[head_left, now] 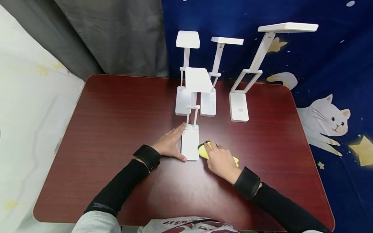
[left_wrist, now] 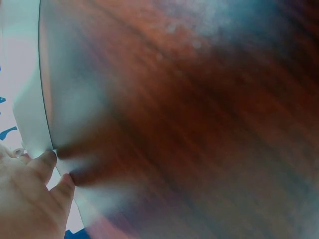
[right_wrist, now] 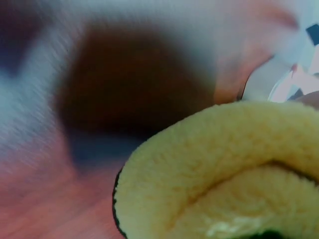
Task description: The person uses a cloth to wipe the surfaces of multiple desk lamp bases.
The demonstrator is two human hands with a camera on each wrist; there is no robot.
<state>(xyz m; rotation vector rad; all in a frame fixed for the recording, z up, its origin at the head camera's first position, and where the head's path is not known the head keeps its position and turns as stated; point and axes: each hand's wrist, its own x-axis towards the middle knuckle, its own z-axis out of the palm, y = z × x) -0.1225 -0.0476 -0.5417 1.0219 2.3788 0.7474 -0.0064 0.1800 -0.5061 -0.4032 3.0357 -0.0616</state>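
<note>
A white desk lamp (head_left: 190,144) stands near the middle of the table, its head raised on a hinged arm. My left hand (head_left: 170,144) rests along the left side of its base, thumb at the front corner and fingers stretched toward the hinge. In the left wrist view the fingertips (left_wrist: 64,186) meet a white edge. My right hand (head_left: 220,161) grips a folded yellow cloth (head_left: 203,151) with dark trim, just right of the base. In the right wrist view the fluffy cloth (right_wrist: 214,154) fills the lower right; the fingers are mostly hidden there.
Behind stand more white lamps: one at the back left (head_left: 182,100), one beside it (head_left: 208,104), and a taller one (head_left: 239,108) to the right. The reddish-brown table (head_left: 116,113) has rounded corners. A blue curtain (head_left: 233,13) with a cat print hangs behind it.
</note>
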